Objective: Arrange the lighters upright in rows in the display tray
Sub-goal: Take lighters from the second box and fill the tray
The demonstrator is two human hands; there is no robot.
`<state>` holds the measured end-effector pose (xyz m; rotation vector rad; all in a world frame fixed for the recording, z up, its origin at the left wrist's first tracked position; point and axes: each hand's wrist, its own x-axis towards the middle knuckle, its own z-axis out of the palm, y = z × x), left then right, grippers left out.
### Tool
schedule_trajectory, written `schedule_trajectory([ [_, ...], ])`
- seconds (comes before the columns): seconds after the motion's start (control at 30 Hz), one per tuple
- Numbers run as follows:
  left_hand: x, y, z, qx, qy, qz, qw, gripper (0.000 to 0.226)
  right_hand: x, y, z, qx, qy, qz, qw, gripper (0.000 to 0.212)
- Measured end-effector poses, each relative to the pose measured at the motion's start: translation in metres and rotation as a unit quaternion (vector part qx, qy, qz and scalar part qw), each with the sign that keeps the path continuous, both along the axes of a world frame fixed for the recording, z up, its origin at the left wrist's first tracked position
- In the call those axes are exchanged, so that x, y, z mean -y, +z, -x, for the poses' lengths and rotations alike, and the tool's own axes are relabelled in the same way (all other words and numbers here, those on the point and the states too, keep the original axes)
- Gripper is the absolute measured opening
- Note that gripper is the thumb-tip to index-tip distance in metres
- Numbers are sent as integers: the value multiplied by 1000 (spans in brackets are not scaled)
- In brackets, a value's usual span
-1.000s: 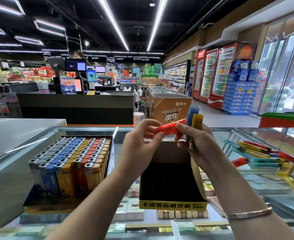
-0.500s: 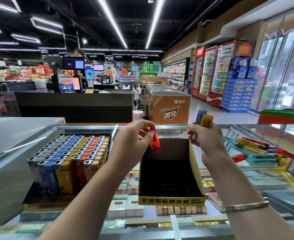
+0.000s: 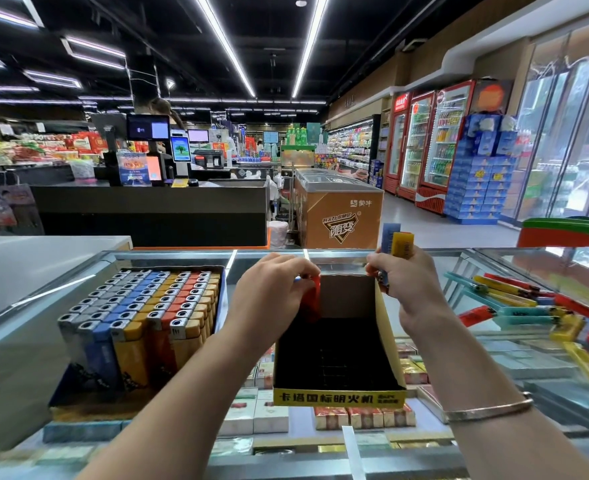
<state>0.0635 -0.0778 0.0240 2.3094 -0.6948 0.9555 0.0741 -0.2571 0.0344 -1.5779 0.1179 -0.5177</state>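
Note:
A black display tray with a yellow front strip stands on the glass counter, its slots bare of lighters. My left hand pinches a red lighter upright at the tray's back left corner, its lower end down inside the tray. My right hand grips a blue lighter and a yellow lighter just above the tray's back right corner. Several loose lighters lie in a heap on the glass to the right.
A second tray packed with upright grey, blue, yellow and red lighters stands to the left. Cigarette packs show under the counter glass. A white counter top lies at far left, shop aisles and fridges beyond.
My left hand took the red lighter away from the right hand, turned it upright and lowered it into the tray's back left corner. The right hand drew right with its two lighters.

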Motion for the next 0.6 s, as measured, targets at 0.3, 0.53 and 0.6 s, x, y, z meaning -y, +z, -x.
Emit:
schedule_trajectory([
  [0.3,1,-3,-4,6,1,-30,1000,13,0,-1,-1,1,-4,2,1000,9],
  [0.53,-2,-4,-9,-80,16,-33,996,22,-1,-3,-2,-9,-10,3,1000,11],
  [0.6,-4,-4,-9,-125,-3,-17,992,27,0,-3,-1,-4,-10,-5,1000,11],
])
